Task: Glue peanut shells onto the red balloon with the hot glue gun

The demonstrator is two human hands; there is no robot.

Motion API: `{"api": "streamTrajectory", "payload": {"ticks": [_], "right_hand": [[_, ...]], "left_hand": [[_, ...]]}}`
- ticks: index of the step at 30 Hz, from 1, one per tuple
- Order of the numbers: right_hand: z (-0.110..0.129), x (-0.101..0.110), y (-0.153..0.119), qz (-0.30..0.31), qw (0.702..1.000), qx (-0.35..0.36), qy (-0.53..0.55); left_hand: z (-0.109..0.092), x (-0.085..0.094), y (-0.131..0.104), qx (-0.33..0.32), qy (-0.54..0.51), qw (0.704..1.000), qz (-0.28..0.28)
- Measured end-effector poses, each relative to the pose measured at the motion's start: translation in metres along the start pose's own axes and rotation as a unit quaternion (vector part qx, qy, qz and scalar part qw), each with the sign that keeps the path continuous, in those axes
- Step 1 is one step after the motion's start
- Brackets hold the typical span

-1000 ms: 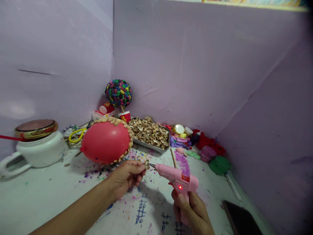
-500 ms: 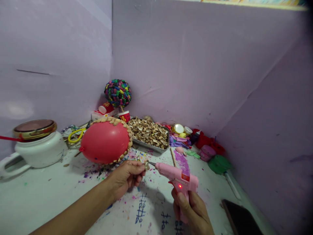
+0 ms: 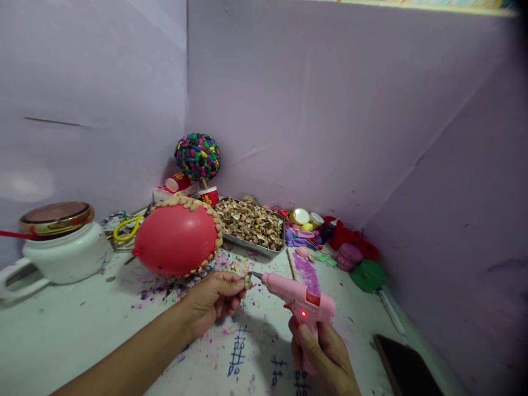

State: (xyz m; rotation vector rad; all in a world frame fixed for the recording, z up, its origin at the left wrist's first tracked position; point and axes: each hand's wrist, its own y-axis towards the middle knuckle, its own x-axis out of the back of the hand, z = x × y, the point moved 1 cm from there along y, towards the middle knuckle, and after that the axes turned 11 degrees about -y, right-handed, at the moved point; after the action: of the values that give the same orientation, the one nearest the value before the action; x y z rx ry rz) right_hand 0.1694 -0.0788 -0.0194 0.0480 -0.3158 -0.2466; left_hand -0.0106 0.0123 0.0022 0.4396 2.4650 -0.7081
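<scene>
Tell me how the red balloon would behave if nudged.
The red balloon looks taut and inflated, so probably light for its size. Its rounded sides could let it roll, though the shells edging one end might resist.

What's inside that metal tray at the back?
The metal tray holds a heap of brown shells, some showing pale insides. The heap hides most of the tray's bottom, so whatever lies underneath can't be seen.

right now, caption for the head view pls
Left hand pinches a shell piece at the nozzle of a pink glue gun in the right hand.
</scene>
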Motion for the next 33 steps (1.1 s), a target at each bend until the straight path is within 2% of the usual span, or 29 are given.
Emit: {"api": "streamTrajectory", "payload": {"ticks": [4,8,16,23,33], "right_hand": [[0.0017,-0.0004,-0.0008,-0.020,1.000,0.004,-0.007],[0.0052,0.0003,0.0000,-0.028,0.999,-0.024,0.004],[0.0016,-0.0012,-0.0026,0.012,1.000,0.000,-0.006],[0.0009,-0.0015,-0.0003,0.047,0.998,-0.012,0.037],[0.0041,-0.0006,0.0005,0.077,0.996,-0.014,0.042]], "left_hand": [[0.0000,-0.0002,-0.0005,0.001,0.000,1.000,0.000],[0.0000,-0.0012,-0.0012,0.000,0.002,1.000,-0.001],[-0.0014,-0.0005,-0.0008,-0.008,0.004,1.000,0.001],[-0.0022,0.0028,0.0007,-0.034,0.008,0.999,0.003],[-0.0020,0.0031,0.0015,-0.024,-0.083,0.996,0.020]]}}
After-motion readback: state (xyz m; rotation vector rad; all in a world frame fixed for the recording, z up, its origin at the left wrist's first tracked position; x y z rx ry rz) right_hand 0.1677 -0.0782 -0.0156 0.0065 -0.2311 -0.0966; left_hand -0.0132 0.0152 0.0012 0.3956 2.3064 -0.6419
